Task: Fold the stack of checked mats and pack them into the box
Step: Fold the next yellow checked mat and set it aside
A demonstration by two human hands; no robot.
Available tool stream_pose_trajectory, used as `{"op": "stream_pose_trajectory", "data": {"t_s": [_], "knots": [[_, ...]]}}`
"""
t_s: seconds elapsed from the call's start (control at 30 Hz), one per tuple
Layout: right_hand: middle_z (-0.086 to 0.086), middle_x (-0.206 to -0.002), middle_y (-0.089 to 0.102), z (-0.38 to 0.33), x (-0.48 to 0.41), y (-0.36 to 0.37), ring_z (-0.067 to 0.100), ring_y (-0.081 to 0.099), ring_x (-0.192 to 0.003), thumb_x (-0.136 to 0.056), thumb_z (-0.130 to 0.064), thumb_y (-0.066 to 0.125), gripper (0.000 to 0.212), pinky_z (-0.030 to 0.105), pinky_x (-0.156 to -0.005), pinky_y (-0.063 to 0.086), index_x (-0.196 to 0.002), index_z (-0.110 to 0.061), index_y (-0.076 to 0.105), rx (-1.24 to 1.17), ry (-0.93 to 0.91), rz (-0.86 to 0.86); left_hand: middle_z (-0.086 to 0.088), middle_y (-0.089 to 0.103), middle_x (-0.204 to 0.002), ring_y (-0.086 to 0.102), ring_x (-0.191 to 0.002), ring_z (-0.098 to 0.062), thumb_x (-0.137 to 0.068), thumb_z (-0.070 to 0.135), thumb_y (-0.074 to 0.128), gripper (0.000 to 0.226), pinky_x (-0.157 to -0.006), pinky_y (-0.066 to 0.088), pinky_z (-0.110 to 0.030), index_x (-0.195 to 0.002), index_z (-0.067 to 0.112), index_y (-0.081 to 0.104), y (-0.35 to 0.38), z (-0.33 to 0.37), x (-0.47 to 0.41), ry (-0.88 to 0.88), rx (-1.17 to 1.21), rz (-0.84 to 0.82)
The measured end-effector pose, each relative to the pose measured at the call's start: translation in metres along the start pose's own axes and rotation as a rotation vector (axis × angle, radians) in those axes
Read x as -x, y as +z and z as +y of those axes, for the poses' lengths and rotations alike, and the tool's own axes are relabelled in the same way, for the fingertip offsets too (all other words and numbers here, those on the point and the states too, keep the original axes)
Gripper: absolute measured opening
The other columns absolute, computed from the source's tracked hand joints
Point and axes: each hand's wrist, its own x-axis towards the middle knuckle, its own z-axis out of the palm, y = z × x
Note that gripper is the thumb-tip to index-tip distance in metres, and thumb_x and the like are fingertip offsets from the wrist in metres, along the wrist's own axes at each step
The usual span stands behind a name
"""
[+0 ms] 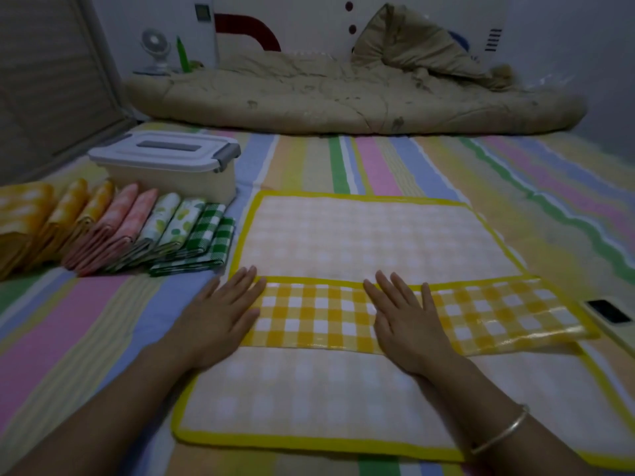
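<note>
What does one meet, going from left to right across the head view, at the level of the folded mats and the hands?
Yellow folded mats → pink folded mats → leaf-print folded mats → green checked folded mats → left hand → right hand → phone.

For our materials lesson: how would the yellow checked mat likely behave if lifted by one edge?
Probably floppy: the yellow checked mat folds over itself under the left hand and right hand. Likely slippery, since its checked face shines. Perhaps springy: the fold's right end lifts.
</note>
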Motion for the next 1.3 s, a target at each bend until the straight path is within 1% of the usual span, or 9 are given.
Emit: {"op": "stream_pose_trajectory", "data": {"t_s": [0.13, 0.2, 0.43, 0.6, 0.77, 1.03, 1.17, 1.23, 1.3], "knots": [[-0.013, -0.162, -0.007, -0.001, 0.0, 0.0, 0.011, -0.011, -0.149, -0.075, -0.047, -0.012, 0.08, 0.053, -0.118, -0.009, -0.154, -0.039, 0.0, 0.006, 0.007, 0.0, -0.009, 0.05, -0.145, 0.036, -0.142, -0.028, -0.095, 0.039, 0.023, 0.059, -0.116, 0.008, -0.051, -0.134, 0.015, 0.059, -0.021, 0.023, -0.009, 0.036, -0.185, 0.202], [-0.013, -0.162, -0.007, -0.001, 0.001, 0.0, 0.011, -0.012, -0.149, -0.076, -0.047, -0.011, 0.079, 0.053, -0.118, -0.009, -0.153, -0.039, 0.0, 0.009, 0.004, 0.004, -0.009, 0.054, -0.141, 0.041, -0.139, -0.029, -0.089, 0.031, 0.035, 0.049, -0.116, 0.017, -0.053, -0.125, 0.017, 0.066, -0.031, 0.06, -0.02, 0.067, -0.079, 0.276], [-0.011, -0.162, -0.003, -0.002, 0.002, -0.002, 0.011, -0.009, -0.149, -0.075, -0.048, -0.011, 0.082, 0.053, -0.118, -0.008, -0.154, -0.034, 0.007, -0.005, -0.004, 0.012, -0.006, 0.042, -0.152, 0.035, -0.142, -0.022, -0.093, 0.039, 0.028, 0.059, -0.115, 0.026, -0.055, -0.146, 0.019, 0.044, 0.006, 0.161, -0.053, 0.084, 0.033, 0.164], [-0.011, -0.162, -0.006, 0.017, 0.006, -0.008, 0.009, -0.01, -0.149, -0.072, -0.077, -0.023, 0.096, 0.045, -0.12, -0.006, -0.154, -0.035, 0.003, -0.046, -0.092, -0.023, -0.003, 0.035, -0.156, 0.032, -0.144, -0.022, -0.096, 0.044, 0.026, 0.059, -0.112, 0.029, -0.058, -0.15, 0.025, 0.036, 0.022, 0.155, -0.053, 0.064, 0.09, 0.139], [-0.022, -0.157, -0.012, 0.081, 0.026, -0.026, 0.005, -0.015, -0.147, -0.062, -0.077, -0.036, 0.101, 0.049, -0.119, -0.007, -0.151, -0.043, -0.003, 0.092, 0.002, -0.05, 0.002, 0.022, -0.16, 0.02, -0.148, -0.019, -0.096, 0.048, 0.018, 0.06, -0.116, 0.01, -0.051, -0.152, 0.029, 0.028, 0.026, 0.152, -0.052, 0.057, 0.124, 0.157], [-0.024, -0.156, -0.016, 0.124, 0.039, -0.031, 0.002, -0.019, -0.144, -0.06, -0.086, -0.027, 0.1, 0.049, -0.118, -0.011, -0.149, -0.046, -0.006, 0.004, 0.184, -0.123, 0.011, -0.014, -0.161, -0.015, -0.149, -0.01, -0.079, 0.056, -0.015, 0.075, -0.12, -0.009, -0.046, -0.152, 0.036, -0.01, 0.013, 0.156, -0.05, 0.029, 0.145, 0.045], [-0.013, -0.16, 0.017, 0.122, 0.027, -0.052, 0.011, 0.015, -0.147, -0.076, -0.082, -0.006, 0.091, 0.047, -0.119, 0.012, -0.149, -0.04, 0.029, -0.13, 0.212, -0.184, 0.008, -0.004, -0.164, -0.007, -0.15, -0.012, -0.078, 0.06, -0.003, 0.081, -0.121, -0.003, -0.046, -0.155, 0.035, 0.006, -0.005, 0.156, -0.051, 0.025, 0.206, -0.071], [-0.005, -0.139, 0.054, 0.115, 0.016, -0.073, 0.02, 0.047, -0.127, -0.08, -0.08, -0.002, 0.091, 0.041, -0.105, 0.038, -0.125, -0.032, 0.06, -0.102, 0.254, -0.157, 0.005, 0.013, -0.163, 0.01, -0.15, -0.013, -0.08, 0.058, 0.019, 0.077, -0.12, 0.012, -0.044, -0.152, 0.033, 0.024, -0.021, 0.155, -0.05, 0.016, 0.273, -0.101], [0.001, -0.11, 0.068, 0.107, -0.002, -0.089, 0.024, 0.06, -0.106, -0.094, -0.066, 0.016, 0.067, 0.033, -0.084, 0.046, -0.101, -0.027, 0.07, 0.015, 0.317, -0.072, 0.004, 0.043, -0.15, 0.038, -0.138, -0.016, -0.077, 0.055, 0.031, 0.068, -0.112, 0.031, -0.036, -0.138, 0.032, 0.05, -0.035, 0.153, -0.054, -0.013, 0.277, -0.015]]}}
